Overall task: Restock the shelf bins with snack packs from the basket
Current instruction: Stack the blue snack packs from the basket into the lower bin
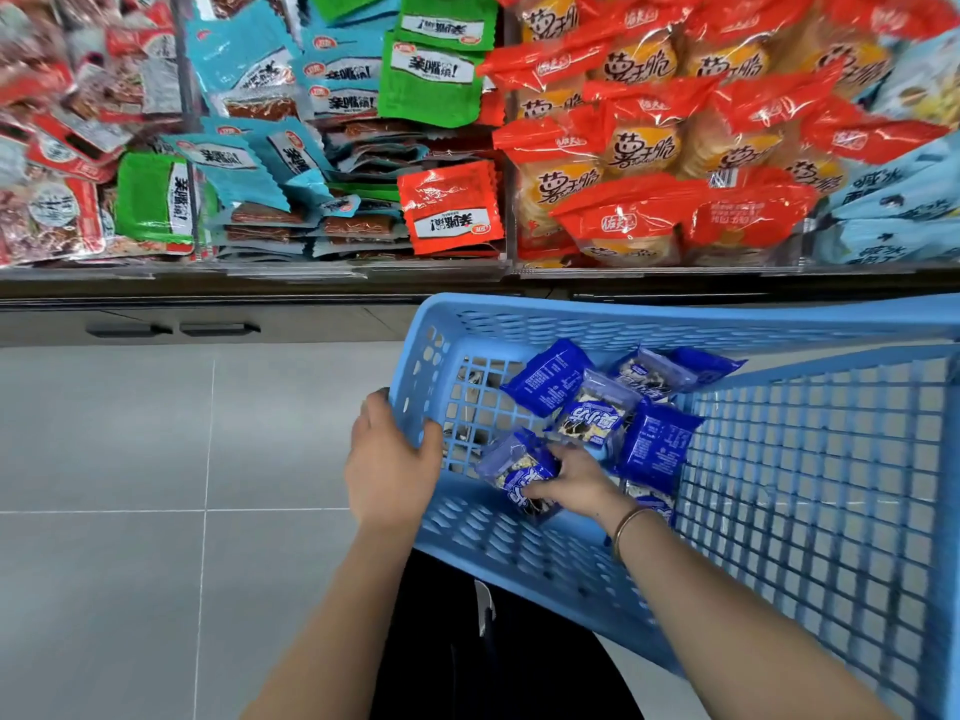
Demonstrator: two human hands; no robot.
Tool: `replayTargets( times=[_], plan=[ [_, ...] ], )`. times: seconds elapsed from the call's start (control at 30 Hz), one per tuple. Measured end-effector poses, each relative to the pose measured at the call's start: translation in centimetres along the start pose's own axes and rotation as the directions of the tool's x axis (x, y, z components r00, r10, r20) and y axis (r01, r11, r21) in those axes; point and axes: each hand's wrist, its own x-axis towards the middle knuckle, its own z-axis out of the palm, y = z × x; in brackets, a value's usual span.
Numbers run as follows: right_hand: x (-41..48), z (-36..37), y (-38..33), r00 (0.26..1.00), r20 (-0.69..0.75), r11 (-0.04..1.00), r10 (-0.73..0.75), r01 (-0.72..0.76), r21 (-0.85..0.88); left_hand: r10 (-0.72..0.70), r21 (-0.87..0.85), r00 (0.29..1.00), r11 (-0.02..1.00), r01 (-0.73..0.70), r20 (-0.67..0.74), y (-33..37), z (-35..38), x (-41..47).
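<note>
The view looks down on a light blue plastic basket that is in front of the shelf bins and lower than their front edge. The left hand grips the left wall of the basket near its corner: the thumb lies on the inner side of the wall and the other fingers are curled over the outer side. The right hand is inside the basket, near the same left end. Its fingers are bent around one dark blue snack pack, which it holds from the right side. This pack is close to the near wall of the basket, and I cannot tell if it is lifted from the bottom. On the right wrist there is a thin bracelet. The other blue packs lie together on the mesh bottom, just beside the right hand and partly over each other, all in the left part of the basket. Above, the bins are full. At the far left there are red and silver packs, next to them teal and green packs with one orange-red pack at the front, then a bin of red and yellow cracker packs, and at the right edge pale blue packs. Under the basket and to its left is a grey tiled floor.
</note>
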Motion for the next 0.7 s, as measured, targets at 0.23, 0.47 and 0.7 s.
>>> replayTargets(
  times=[0.23, 0.47, 0.7],
  plan=[
    [-6.8, -4.8, -2.1, 0.947, 0.125, 0.929, -0.296, 0.316, -0.193, 0.369, -0.297, 0.923, 0.898, -0.324, 0.108, 2.6, -1.6, -2.7],
    [-10.8, -7.9, -1.8, 0.924, 0.095, 0.918, -0.370, 0.348, 0.191, 0.048, -0.270, 0.492, 0.880, 0.391, 0.869, 7.4, -0.9, -3.1],
    [-11.1, -6.9, 1.9, 0.985, -0.170, 0.684, -0.012, 0.132, 0.717, -0.043, -0.443, 0.563, 0.570, 0.693, 0.826, 5.8, -0.2, -2.6]
  ],
)
